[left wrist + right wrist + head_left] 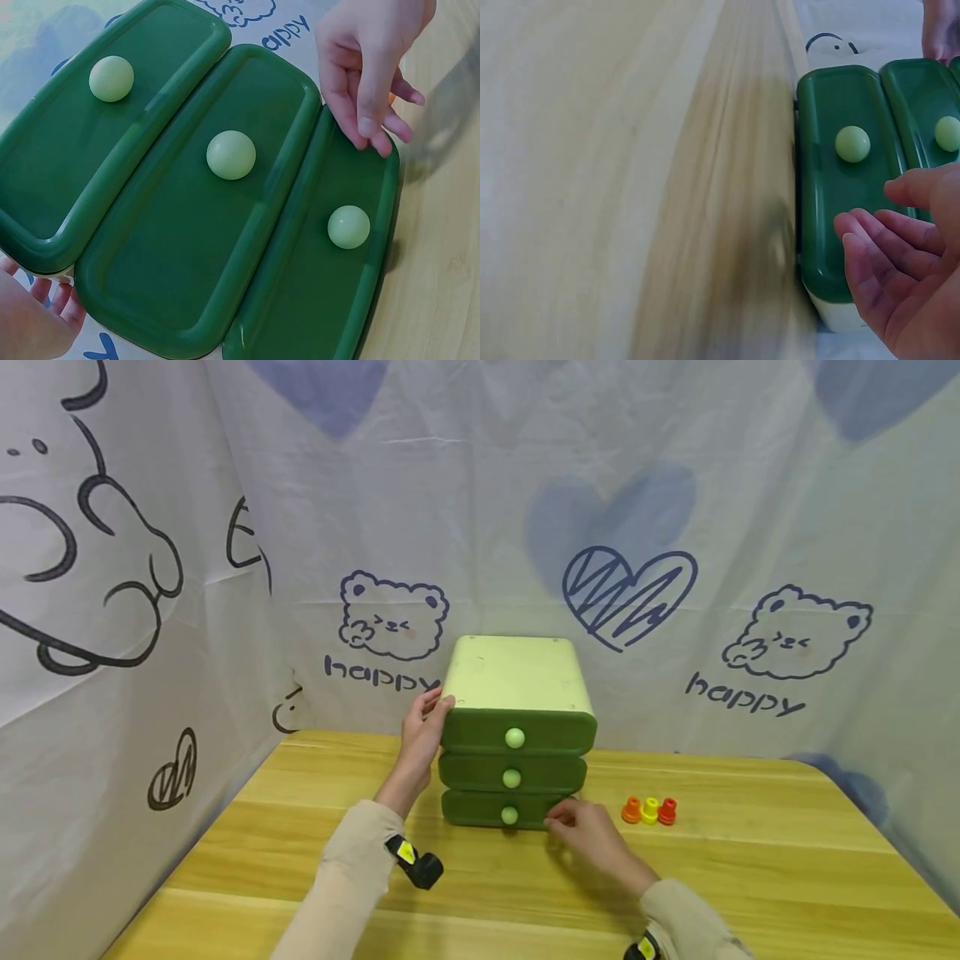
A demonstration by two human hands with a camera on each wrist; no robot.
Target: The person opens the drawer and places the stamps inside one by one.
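Currently, cabinet (516, 677) near tabletop (750, 852) back edge; left hand (422, 727) touches side, right hand (587, 831) by bottom drawer (476, 808); grips apart.

Cloth (495, 510) (printed with hearts (551, 531) and bears (393, 618)) hangs behind a wooden table (787, 852) bearing three small coloured pieces (650, 812).
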